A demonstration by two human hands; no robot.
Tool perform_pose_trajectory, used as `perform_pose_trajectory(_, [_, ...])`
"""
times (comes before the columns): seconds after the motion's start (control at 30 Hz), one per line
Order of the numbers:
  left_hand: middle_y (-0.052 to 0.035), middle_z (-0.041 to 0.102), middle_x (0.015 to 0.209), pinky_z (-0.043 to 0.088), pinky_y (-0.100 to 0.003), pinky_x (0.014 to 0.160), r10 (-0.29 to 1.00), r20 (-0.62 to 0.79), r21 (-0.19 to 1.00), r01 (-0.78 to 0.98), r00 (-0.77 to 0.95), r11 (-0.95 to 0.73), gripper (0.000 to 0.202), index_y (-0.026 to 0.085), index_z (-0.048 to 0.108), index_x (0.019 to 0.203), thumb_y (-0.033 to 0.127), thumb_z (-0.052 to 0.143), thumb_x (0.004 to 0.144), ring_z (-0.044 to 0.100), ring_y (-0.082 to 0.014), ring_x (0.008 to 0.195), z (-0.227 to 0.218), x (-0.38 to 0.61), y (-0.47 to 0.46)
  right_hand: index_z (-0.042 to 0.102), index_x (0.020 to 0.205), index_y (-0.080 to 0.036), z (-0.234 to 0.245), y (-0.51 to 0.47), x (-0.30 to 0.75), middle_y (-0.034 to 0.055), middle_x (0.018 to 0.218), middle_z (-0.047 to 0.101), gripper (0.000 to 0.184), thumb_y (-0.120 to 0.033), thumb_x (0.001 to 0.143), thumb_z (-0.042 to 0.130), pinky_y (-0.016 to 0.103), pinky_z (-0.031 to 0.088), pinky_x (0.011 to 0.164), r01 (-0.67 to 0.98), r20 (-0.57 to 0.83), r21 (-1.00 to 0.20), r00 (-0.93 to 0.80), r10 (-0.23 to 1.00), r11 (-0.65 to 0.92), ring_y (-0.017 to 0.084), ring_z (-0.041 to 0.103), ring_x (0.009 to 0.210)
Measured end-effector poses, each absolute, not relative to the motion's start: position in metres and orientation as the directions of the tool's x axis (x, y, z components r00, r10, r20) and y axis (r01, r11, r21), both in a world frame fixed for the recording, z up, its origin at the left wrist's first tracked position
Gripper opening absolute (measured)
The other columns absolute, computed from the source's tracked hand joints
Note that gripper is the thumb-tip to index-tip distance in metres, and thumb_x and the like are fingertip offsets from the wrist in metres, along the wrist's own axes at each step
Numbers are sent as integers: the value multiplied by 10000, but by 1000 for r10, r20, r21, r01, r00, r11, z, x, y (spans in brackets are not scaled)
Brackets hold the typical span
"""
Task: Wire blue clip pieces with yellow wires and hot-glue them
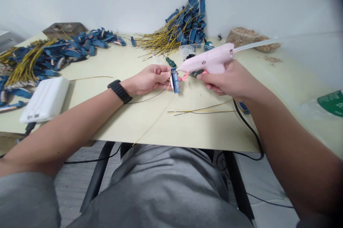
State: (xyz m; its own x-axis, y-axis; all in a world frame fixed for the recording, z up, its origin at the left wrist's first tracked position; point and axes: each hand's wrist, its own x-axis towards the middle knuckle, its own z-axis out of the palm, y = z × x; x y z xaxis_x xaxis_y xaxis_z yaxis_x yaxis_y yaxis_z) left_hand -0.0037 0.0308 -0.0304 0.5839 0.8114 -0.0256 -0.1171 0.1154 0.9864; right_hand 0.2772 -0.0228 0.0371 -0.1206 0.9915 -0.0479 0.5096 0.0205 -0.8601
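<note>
My left hand (157,79) pinches a small blue plastic part (175,81) between thumb and fingers, above the middle of the table. A yellow and a black wire trail from this part towards me and to the left. My right hand (227,80) is wrapped around the handle of a pink hot glue gun (207,59), which points left. Its nozzle is at the upper end of the blue part; whether the tip touches cannot be made out. A clear glue stick (253,44) sticks out from the back of the gun.
Blue parts with yellow wires are heaped at the back (191,24) and on the left (72,47). A white power bank (45,99) lies at left front. Green-handled tool (170,62), loose wires (200,109) and a black cord (249,128) lie around my hands. A grainy brown block (242,37) stands back right.
</note>
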Motion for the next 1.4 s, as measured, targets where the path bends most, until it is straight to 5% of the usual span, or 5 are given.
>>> perform_pose_trajectory(0.67, [-175,893,1215,734,-441,1119,847,-34,978,-157,530,138,330,113,857,1168,321,1029,978,894,-303,1183,-39,-4,35,603,737,-237,32,-20,280,-15,607,513,339,-146,959,844,275,297,458,509,-32,-860,-116,993,32,107,425,515])
perform_pose_trajectory(1.4, [-186,888,1301,720,-398,1092,822,-48,985,-112,567,134,275,103,865,1209,275,966,1019,889,-245,1089,-32,-5,34,557,722,-253,39,-26,280,0,584,513,389,-182,917,887,290,312,470,572,-63,-820,-120,991,17,126,419,545])
